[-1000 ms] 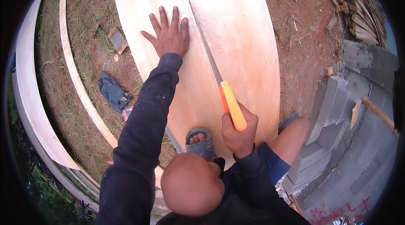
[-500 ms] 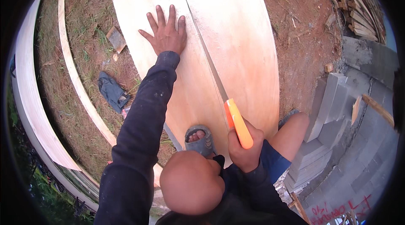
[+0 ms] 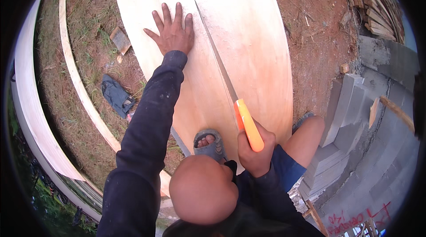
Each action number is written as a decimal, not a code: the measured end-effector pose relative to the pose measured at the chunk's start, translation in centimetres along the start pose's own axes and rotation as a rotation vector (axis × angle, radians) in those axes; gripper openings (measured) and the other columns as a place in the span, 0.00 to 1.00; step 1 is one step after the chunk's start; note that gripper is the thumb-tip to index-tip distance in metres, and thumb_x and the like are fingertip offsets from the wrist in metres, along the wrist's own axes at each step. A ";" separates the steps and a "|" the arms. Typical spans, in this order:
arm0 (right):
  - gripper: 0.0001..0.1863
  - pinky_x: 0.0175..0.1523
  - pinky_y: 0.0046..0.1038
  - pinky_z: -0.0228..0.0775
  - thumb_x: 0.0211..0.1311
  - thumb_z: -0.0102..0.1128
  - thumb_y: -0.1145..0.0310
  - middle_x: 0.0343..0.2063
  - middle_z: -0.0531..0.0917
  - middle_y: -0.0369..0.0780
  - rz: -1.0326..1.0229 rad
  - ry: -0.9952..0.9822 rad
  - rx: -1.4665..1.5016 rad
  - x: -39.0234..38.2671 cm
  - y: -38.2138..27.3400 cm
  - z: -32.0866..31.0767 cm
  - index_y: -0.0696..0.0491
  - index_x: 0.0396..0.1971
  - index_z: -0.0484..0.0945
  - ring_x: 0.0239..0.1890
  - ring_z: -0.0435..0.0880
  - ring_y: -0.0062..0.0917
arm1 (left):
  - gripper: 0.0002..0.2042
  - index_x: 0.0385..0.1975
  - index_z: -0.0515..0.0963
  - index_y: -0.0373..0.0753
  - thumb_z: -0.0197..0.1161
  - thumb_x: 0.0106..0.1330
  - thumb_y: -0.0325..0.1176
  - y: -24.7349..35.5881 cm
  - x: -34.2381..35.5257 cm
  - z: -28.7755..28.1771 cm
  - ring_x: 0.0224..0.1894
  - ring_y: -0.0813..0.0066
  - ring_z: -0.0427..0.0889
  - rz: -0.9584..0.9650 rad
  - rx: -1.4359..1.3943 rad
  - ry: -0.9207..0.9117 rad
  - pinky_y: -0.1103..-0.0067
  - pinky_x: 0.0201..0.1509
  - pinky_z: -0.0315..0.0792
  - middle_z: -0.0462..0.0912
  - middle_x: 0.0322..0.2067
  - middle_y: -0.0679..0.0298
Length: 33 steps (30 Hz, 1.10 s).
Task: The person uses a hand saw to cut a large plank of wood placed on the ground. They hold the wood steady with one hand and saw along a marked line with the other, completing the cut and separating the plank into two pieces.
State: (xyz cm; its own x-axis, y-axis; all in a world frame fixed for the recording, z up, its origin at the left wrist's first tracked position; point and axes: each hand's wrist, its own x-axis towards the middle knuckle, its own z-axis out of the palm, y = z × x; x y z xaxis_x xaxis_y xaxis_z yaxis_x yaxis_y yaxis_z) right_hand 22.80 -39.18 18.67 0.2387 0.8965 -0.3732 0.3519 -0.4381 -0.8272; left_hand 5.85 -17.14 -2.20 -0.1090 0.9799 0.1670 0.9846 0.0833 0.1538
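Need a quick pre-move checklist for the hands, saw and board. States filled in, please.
1. Right hand wrapped around the yellow-orange saw handle: ok.
2. Left hand flat on the pale board, fingers spread: ok.
3. Left thumb clear of the saw blade: ok, narrow gap visible.
4. Sandal on the board, left of the handle and off the blade: ok.
5. Blade tip location: cannot tell, blade and dark line blend together.
6. Support under the board: cannot tell, hidden.
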 end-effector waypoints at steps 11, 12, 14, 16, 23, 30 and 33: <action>0.27 0.34 0.24 0.75 0.53 0.56 0.82 0.26 0.85 0.49 0.048 -0.002 0.089 0.5 1.2 1.1 0.65 0.57 0.77 0.24 0.83 0.21 | 0.27 0.71 0.64 0.62 0.43 0.75 0.59 -0.4 -0.6 -0.2 0.79 0.51 0.43 -0.012 0.008 -0.047 0.34 0.72 0.32 0.53 0.76 0.63; 0.28 0.39 0.23 0.78 0.53 0.55 0.83 0.38 0.88 0.51 -0.048 -0.001 -0.013 -2.9 0.8 -1.1 0.66 0.58 0.76 0.30 0.87 0.23 | 0.27 0.71 0.64 0.62 0.43 0.75 0.59 0.1 -0.4 -0.2 0.78 0.51 0.43 -0.007 0.001 -0.034 0.34 0.72 0.32 0.53 0.76 0.63; 0.28 0.41 0.23 0.78 0.53 0.53 0.85 0.42 0.87 0.54 -0.009 -0.032 -0.042 -4.1 0.6 -2.2 0.67 0.58 0.76 0.33 0.89 0.24 | 0.27 0.71 0.64 0.62 0.43 0.75 0.59 0.3 0.6 -0.1 0.78 0.51 0.43 -0.003 0.004 -0.004 0.34 0.72 0.32 0.53 0.76 0.63; 0.27 0.37 0.26 0.78 0.53 0.54 0.83 0.33 0.87 0.53 0.045 -0.015 0.084 1.4 0.3 1.2 0.67 0.57 0.76 0.29 0.87 0.23 | 0.27 0.71 0.64 0.61 0.43 0.75 0.59 0.3 0.0 -0.3 0.78 0.51 0.43 0.005 0.016 -0.016 0.34 0.72 0.32 0.53 0.76 0.62; 0.12 0.33 0.36 0.74 0.55 0.60 0.74 0.19 0.80 0.55 -0.108 0.084 0.031 14.6 -1.2 6.8 0.66 0.37 0.82 0.21 0.82 0.43 | 0.28 0.72 0.62 0.60 0.42 0.75 0.60 0.5 0.3 -0.3 0.78 0.50 0.45 0.045 -0.001 0.007 0.34 0.72 0.33 0.54 0.76 0.62; 0.28 0.33 0.23 0.74 0.53 0.55 0.83 0.25 0.84 0.48 -0.101 0.005 -0.003 -1.1 1.6 -0.4 0.66 0.58 0.76 0.25 0.83 0.20 | 0.28 0.72 0.63 0.61 0.42 0.75 0.59 -0.1 -0.4 0.3 0.78 0.50 0.45 0.024 -0.014 0.041 0.34 0.72 0.32 0.56 0.75 0.61; 0.17 0.31 0.31 0.73 0.54 0.57 0.78 0.21 0.81 0.54 -0.064 0.029 -0.002 10.1 0.1 4.4 0.66 0.46 0.79 0.22 0.83 0.32 | 0.28 0.71 0.64 0.61 0.43 0.74 0.60 0.9 0.3 -0.1 0.78 0.50 0.45 0.051 -0.022 0.027 0.33 0.72 0.32 0.56 0.75 0.61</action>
State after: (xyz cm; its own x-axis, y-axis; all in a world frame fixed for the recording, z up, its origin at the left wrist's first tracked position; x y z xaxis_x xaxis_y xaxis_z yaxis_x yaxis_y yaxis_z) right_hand 21.26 -29.83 12.96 0.2417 0.9204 -0.3073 0.3688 -0.3801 -0.8483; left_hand 6.69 -16.80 -1.95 -0.0625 0.9775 0.2012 0.9858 0.0289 0.1656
